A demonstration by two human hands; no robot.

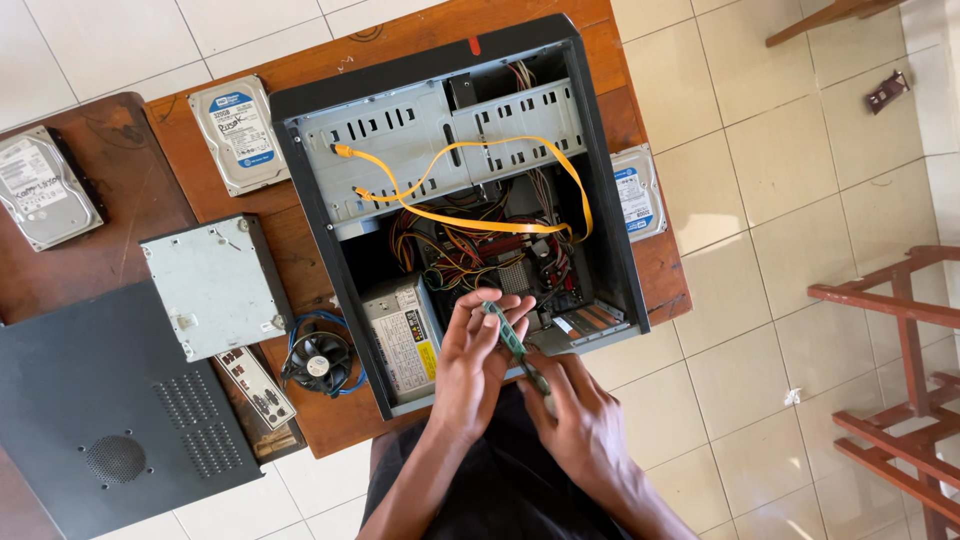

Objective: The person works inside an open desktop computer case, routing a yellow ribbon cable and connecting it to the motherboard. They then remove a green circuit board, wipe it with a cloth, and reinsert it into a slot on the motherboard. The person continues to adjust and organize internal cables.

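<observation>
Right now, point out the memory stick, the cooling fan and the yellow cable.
memory stick (510, 340), head view, green board between both hands.
cooling fan (319, 364), head view, round hub.
yellow cable (470, 222), head view, flat run across the open case.

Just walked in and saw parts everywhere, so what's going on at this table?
A person holds a green memory stick in both hands, left hand and right hand, over an open computer case lying on a wooden table. Three hard drives, an optical drive, a cooler fan and the side panel lie around it.
</observation>
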